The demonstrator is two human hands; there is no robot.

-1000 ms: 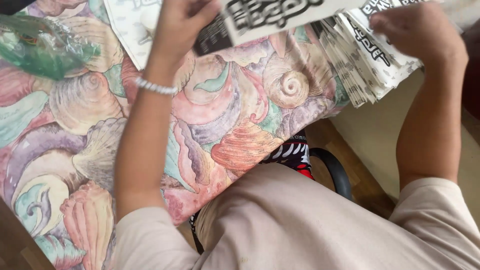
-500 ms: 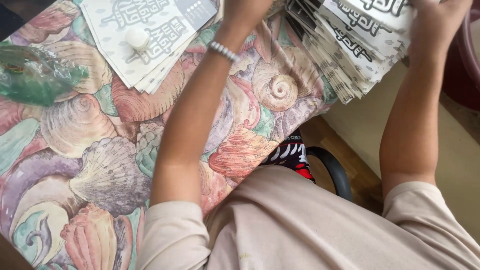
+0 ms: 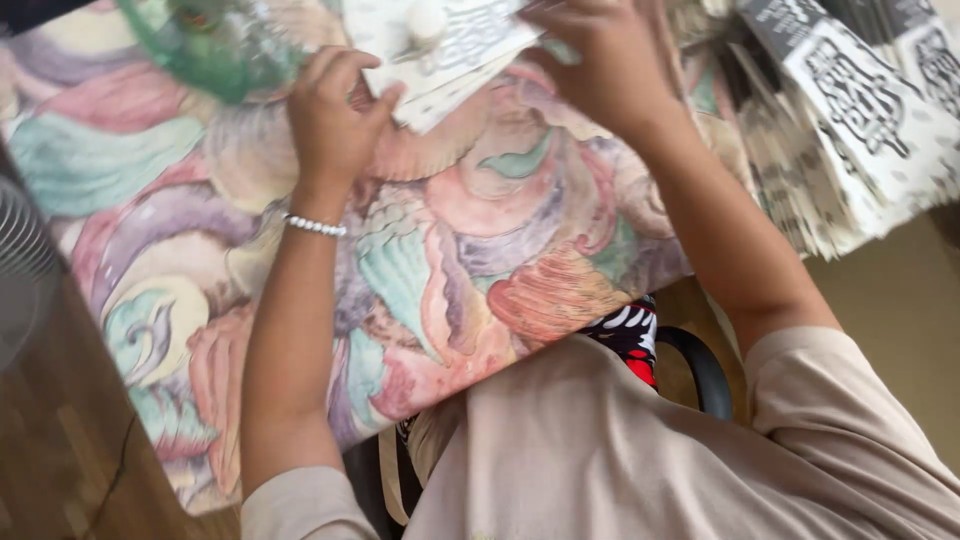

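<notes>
My left hand (image 3: pixel 335 115), with a white bead bracelet on its wrist, grips the near left edge of a small stack of printed white cards (image 3: pixel 450 55) at the top of the view. My right hand (image 3: pixel 600 65) rests on the right side of the same stack, fingers curled over its edge. A small white knob-like object (image 3: pixel 428 20) sits on top of the stack. The stack lies on a table covered by a pastel shell-patterned cloth (image 3: pixel 440 250).
A large fanned pile of printed black-and-white sheets (image 3: pixel 860 130) lies at the table's right end. A green plastic bag (image 3: pixel 215 45) lies at the top left. A fan grille (image 3: pixel 20 270) shows at the left edge, above wooden floor. A black chair arm (image 3: pixel 700 365) is by my lap.
The view has swung right to left. Both hands have left the large pile on the right and come onto the small card stack; the left hand now grips its edge.
</notes>
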